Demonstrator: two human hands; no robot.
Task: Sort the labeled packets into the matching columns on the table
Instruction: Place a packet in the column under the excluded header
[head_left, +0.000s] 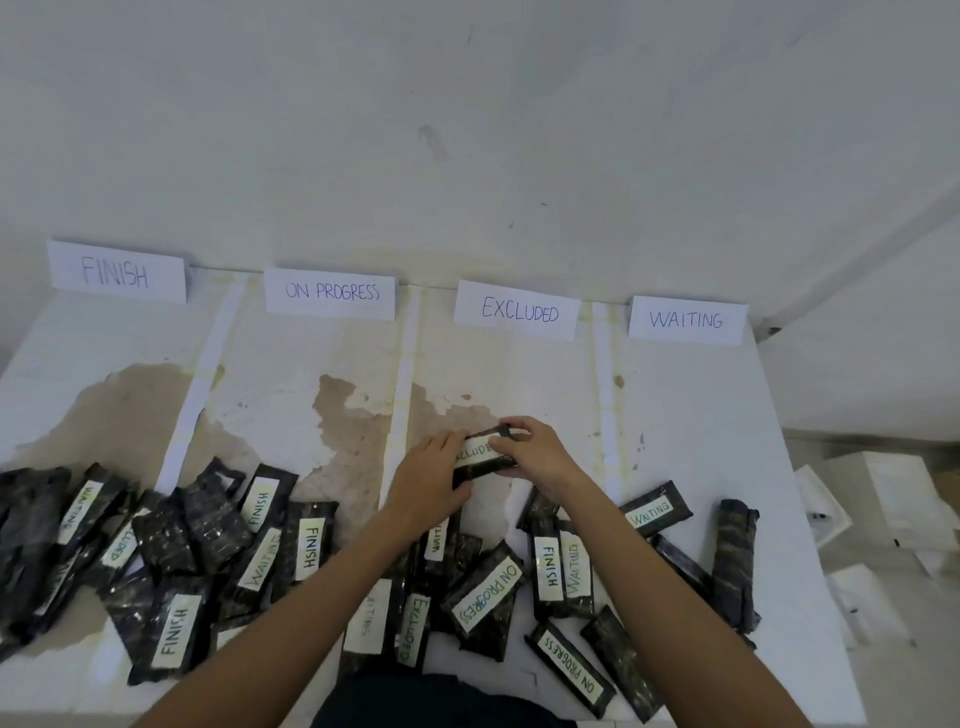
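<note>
A black packet labelled EXCLUDED (479, 455) is held between both hands, low over the EXCLUDED column. My left hand (428, 480) grips its left end and my right hand (530, 449) pinches its top and right end. Four paper signs stand at the back of the table: FINISH (115, 271), ON PROGRESS (331, 292), EXCLUDED (518, 310), WAITING (685, 319). Several black labelled packets lie jumbled along the near edge, among them FINISH (174, 631), ON PROGRESS (488, 592) and WAITING (652, 512).
The white table (691, 415) is split into columns by pale tape strips (402, 395) and carries brown stains. A wall rises directly behind the signs. White boxes and papers (878, 499) lie on the floor to the right of the table.
</note>
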